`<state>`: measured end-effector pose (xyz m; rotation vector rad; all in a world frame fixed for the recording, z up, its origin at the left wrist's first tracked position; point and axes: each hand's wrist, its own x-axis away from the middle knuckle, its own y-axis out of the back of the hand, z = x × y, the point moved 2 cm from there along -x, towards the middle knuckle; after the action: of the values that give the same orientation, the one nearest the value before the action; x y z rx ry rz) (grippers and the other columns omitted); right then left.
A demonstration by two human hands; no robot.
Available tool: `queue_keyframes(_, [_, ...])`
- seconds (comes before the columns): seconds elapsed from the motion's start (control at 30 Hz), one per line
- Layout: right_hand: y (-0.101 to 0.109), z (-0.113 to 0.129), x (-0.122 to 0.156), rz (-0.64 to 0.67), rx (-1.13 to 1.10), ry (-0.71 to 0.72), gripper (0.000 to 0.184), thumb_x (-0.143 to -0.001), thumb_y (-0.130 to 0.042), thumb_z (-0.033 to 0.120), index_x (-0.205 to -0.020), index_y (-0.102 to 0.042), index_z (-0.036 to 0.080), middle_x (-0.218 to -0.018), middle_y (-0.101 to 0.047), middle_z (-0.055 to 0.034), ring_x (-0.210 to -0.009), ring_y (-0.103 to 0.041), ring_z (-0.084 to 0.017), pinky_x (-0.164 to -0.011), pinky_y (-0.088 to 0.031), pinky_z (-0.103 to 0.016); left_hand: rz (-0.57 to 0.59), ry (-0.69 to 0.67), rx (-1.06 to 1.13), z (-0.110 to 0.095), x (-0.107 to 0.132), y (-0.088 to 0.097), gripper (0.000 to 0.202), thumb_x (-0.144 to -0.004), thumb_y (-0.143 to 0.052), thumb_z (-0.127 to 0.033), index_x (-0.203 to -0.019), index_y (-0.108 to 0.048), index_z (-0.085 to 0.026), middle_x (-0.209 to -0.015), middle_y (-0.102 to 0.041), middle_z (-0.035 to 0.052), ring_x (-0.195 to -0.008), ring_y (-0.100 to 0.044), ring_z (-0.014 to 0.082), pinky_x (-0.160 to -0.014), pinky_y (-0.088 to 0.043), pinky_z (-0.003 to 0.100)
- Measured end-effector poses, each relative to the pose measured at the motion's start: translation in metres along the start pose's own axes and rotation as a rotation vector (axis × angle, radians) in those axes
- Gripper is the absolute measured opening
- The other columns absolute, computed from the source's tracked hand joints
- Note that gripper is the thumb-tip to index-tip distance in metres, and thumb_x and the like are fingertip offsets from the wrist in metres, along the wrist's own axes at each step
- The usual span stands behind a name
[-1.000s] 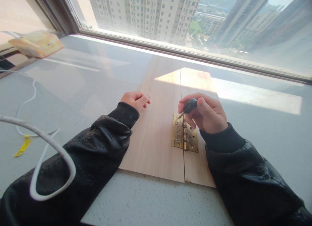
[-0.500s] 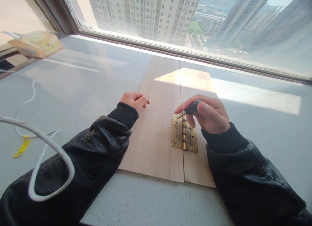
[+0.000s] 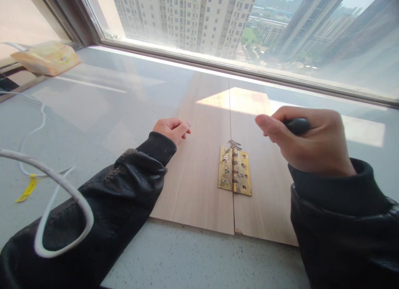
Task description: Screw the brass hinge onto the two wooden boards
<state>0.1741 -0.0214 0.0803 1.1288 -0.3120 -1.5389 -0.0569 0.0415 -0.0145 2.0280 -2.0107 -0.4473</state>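
Observation:
My right hand [image 3: 314, 141] is wrapped round the dark handle of a screwdriver [image 3: 298, 126], raised to the right of the hinge; the shaft is hidden from me. A worn brass hinge [image 3: 226, 172] lies unfolded across the seam between two wooden boards. Screw heads show in its left leaf, while the right leaf has visible holes. Several loose screws [image 3: 235, 144] lie just beyond the hinge's far end. My left hand [image 3: 173, 129] rests over the left board [image 3: 199, 189], fingers curled closed; whatever they may hold is hidden.
Both boards, the right board [image 3: 264, 214] included, lie on a pale speckled countertop [image 3: 187, 255]. A white cable [image 3: 67, 183] loops at the left, near a yellow tag [image 3: 27, 189]. A yellowish tissue pack [image 3: 50, 58] sits far left. The window frame [image 3: 218, 67] borders the back.
My right hand has lifted the screwdriver off the hinge and moved right, towards me. The loose screws beyond the hinge are now uncovered. My left hand has stayed put.

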Motion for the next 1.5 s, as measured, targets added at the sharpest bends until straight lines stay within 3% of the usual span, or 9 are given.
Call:
queue_keyframes(0.07, [-0.007,0.002,0.001,0.192,0.327,-0.029,0.042,-0.081,-0.057,0.053,-0.054,-0.058,0.02,-0.05,-0.049,-0.0011,-0.051,-0.039,-0.013,-0.054,-0.029,-0.032,-0.007,0.004,-0.011,-0.001,0.001,0.001,0.031,-0.075,-0.059,-0.042,-0.061,-0.067,-0.015,-0.051,-0.057,-0.001,-0.045,-0.039,0.0085,-0.046,-0.029,0.023])
queue_keyframes(0.17, [-0.029,0.0,0.006,0.446,0.561,-0.08,0.045,-0.082,-0.049,0.057,-0.056,-0.06,0.021,-0.05,-0.048,-0.0024,-0.052,-0.039,-0.015,-0.053,-0.026,-0.032,-0.021,0.008,-0.026,0.0,0.001,0.002,0.031,-0.076,-0.059,-0.041,-0.061,-0.067,-0.015,-0.051,-0.057,-0.0014,-0.045,-0.037,0.008,-0.047,-0.029,0.023])
queue_keyframes(0.27, [-0.047,0.0,0.011,0.535,0.665,-0.101,0.043,-0.084,-0.045,0.052,-0.058,-0.059,0.021,-0.054,-0.053,-0.0044,-0.052,-0.041,-0.015,-0.053,-0.022,-0.031,-0.015,0.001,-0.007,0.001,0.001,0.002,0.031,-0.075,-0.06,-0.042,-0.061,-0.067,-0.015,-0.051,-0.057,-0.0009,-0.046,-0.04,0.0087,-0.048,-0.029,0.023])
queue_keyframes(0.5, [-0.052,0.009,0.014,0.571,0.748,0.012,0.035,-0.087,-0.039,0.035,-0.066,-0.059,0.018,-0.063,-0.058,-0.0099,-0.058,-0.046,-0.019,-0.054,-0.022,-0.033,0.0,0.0,0.001,-0.001,0.0,-0.001,0.031,-0.075,-0.059,-0.042,-0.062,-0.067,-0.015,-0.051,-0.057,-0.0005,-0.045,-0.039,0.0087,-0.047,-0.029,0.024])
queue_keyframes(0.7, [-0.049,0.008,0.013,0.639,0.73,0.125,0.023,-0.086,-0.042,0.027,-0.068,-0.052,0.019,-0.059,-0.054,-0.0067,-0.072,-0.05,-0.023,-0.06,-0.025,-0.033,0.011,-0.005,0.004,0.0,-0.001,0.0,0.031,-0.075,-0.058,-0.041,-0.061,-0.066,-0.015,-0.051,-0.057,-0.0004,-0.044,-0.038,0.0086,-0.047,-0.029,0.024])
queue_keyframes(0.93, [-0.045,0.006,0.01,0.664,0.663,0.197,0.02,-0.086,-0.045,0.023,-0.067,-0.051,0.019,-0.061,-0.053,-0.0043,-0.073,-0.048,-0.021,-0.063,-0.027,-0.033,0.007,-0.008,0.008,0.001,-0.001,0.0,0.031,-0.075,-0.058,-0.041,-0.061,-0.066,-0.015,-0.051,-0.057,-0.0005,-0.046,-0.039,0.0089,-0.048,-0.029,0.024])
queue_keyframes(1.27, [-0.041,-0.009,0.007,0.666,0.491,0.194,0.017,-0.085,-0.05,0.029,-0.076,-0.063,0.022,-0.072,-0.065,-0.0021,-0.079,-0.051,-0.021,-0.069,-0.033,-0.034,0.001,0.003,0.02,0.0,0.0,0.0,0.03,-0.074,-0.058,-0.041,-0.06,-0.066,-0.015,-0.05,-0.057,-0.0007,-0.046,-0.04,0.0091,-0.048,-0.03,0.024])
queue_keyframes(1.43, [-0.043,-0.012,0.009,0.622,0.622,0.056,0.04,-0.086,-0.042,0.054,-0.072,-0.062,0.022,-0.067,-0.057,-0.0058,-0.067,-0.05,-0.02,-0.06,-0.031,-0.032,0.004,0.002,0.032,0.0,0.0,0.0,0.029,-0.074,-0.059,-0.04,-0.06,-0.065,-0.015,-0.049,-0.055,-0.0012,-0.045,-0.038,0.0087,-0.047,-0.027,0.024])
queue_keyframes(1.5, [-0.046,-0.008,0.011,0.622,0.687,0.045,0.043,-0.087,-0.038,0.054,-0.067,-0.058,0.022,-0.066,-0.054,-0.0059,-0.062,-0.047,-0.019,-0.057,-0.027,-0.031,0.003,0.001,0.032,0.0,0.0,0.0,0.03,-0.074,-0.059,-0.041,-0.06,-0.065,-0.016,-0.049,-0.055,-0.0012,-0.046,-0.038,0.0088,-0.047,-0.027,0.024])
